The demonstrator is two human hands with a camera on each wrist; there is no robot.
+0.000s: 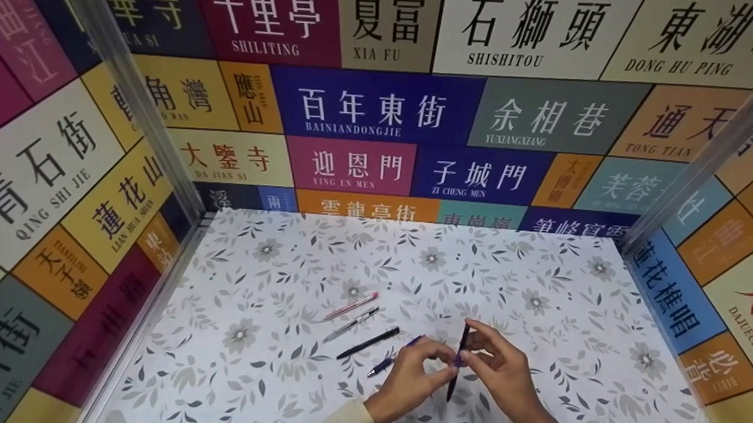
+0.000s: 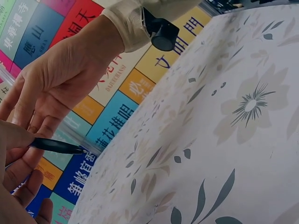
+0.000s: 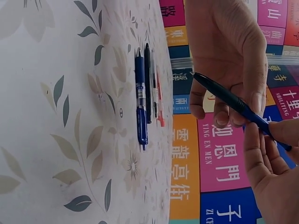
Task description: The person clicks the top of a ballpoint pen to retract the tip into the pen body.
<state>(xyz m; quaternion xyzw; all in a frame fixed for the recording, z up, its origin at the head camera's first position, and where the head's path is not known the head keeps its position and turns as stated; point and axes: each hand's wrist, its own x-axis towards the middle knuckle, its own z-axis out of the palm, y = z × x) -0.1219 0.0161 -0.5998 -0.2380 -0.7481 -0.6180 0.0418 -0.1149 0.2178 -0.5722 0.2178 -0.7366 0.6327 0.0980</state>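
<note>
Both hands hold one slim dark pen with a blue rear part [image 3: 224,93], raised above the table. Its point slants down in the head view. My right hand [image 1: 500,362] pinches the blue rear part between thumb and fingers. My left hand [image 1: 412,375] meets it from the other side, thumb and fingers pinching the barrel. In the left wrist view the dark front end of the pen [image 2: 58,145] sticks out past the fingers. A blue pen [image 3: 141,100] lies on the table beside the left hand, which partly covers it in the head view.
Left of the hands, a black pen [image 1: 368,343], a clear pen with dark parts [image 1: 351,325] and a red pen [image 1: 352,306] lie roughly parallel on the flower-patterned table [image 1: 480,264]. Panels printed with place names [image 1: 372,110] stand around the table, with metal posts [image 1: 150,113] at the corners.
</note>
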